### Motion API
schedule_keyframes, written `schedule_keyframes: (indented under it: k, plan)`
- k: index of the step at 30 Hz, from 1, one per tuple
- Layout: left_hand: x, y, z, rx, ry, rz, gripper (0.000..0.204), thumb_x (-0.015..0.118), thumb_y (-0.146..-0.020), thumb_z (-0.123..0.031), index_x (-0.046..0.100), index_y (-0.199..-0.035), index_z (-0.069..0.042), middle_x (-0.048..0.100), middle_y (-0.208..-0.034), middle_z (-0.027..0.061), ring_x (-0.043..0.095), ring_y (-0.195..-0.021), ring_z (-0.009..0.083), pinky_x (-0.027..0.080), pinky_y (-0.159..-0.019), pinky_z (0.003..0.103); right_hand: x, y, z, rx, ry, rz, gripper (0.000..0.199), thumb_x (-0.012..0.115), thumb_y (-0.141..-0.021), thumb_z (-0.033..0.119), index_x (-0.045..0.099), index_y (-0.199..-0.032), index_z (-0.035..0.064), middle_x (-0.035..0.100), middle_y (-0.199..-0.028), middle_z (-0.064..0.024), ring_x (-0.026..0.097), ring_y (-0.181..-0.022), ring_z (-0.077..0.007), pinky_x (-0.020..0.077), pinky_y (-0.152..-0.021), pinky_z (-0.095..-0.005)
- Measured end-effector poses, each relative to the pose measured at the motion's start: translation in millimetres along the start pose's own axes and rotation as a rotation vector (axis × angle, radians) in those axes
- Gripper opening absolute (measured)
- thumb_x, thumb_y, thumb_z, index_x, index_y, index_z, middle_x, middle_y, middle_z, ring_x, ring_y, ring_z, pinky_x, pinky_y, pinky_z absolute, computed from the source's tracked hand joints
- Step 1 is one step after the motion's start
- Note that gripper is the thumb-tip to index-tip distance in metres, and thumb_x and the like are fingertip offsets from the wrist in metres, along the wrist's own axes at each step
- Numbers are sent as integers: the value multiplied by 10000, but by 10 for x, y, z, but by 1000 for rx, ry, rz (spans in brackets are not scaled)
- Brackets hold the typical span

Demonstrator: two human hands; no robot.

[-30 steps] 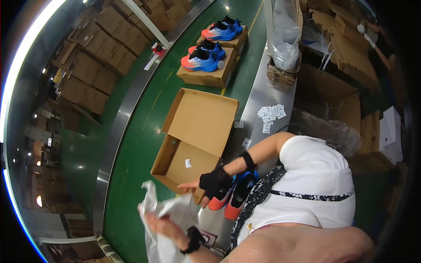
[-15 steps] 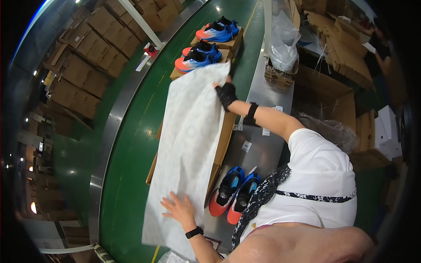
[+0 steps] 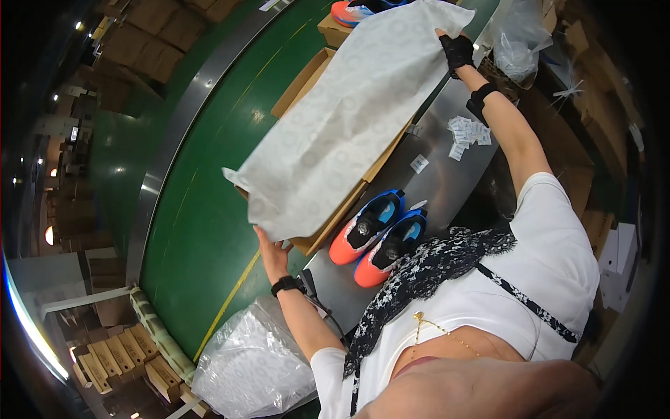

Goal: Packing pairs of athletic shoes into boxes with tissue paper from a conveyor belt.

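Note:
A wide sheet of white tissue paper (image 3: 349, 119) lies over open cardboard shoe boxes (image 3: 303, 80), hiding most of them. At its far right corner, my right hand (image 3: 457, 52), in a black fingerless glove, grips the paper. My left hand (image 3: 273, 255), with a black wristband, touches the near left edge; its visible fingers are apart, though the paper may hide some fingertips. Right of the boxes, close to my body, a pair of blue and orange-red running shoes (image 3: 366, 227) stands on the metal table (image 3: 426, 188).
Small white sachets (image 3: 464, 136) lie heaped on the metal table. Another boxed shoe (image 3: 356, 12) shows beyond the paper on the green conveyor belt (image 3: 202, 223). Clear plastic wrapping (image 3: 255, 356) bulges at the near left. More plastic bags (image 3: 520, 42) stand at the far right.
The paper has swung clockwise and moved farther away and right with my right hand. My left hand has shifted from lying flat on it to its near edge. The view has turned too.

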State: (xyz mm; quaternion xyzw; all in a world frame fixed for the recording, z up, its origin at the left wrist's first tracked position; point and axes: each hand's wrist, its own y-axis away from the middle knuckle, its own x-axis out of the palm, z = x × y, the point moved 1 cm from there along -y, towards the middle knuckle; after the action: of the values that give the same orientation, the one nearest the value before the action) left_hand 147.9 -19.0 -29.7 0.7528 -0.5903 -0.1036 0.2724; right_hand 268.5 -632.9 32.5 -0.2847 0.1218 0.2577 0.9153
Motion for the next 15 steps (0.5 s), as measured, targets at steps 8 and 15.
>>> schedule_keyframes:
  k: [8,15]
  plan:
    - [-138,-201,164,454,-377,-273,404,586,-770,-355,492,-952,-7,511,-912,78,492,-782,166,421,-662,297,-217,286,-5,-66,251,-202,788,679,-640,395,325,-1209,-18,397,-1225,-205,412,-1087,-346,355,-890,-357]
    - [597,110,-134,1165,-1334,-455,665,652,-662,-428,424,-1060,54,441,-1038,198,470,-895,291,407,-767,379,-535,2347,993,-1109,-126,664,277,649,-643,188,558,-877,72,546,-899,-82,503,-904,-277,406,-765,-337]
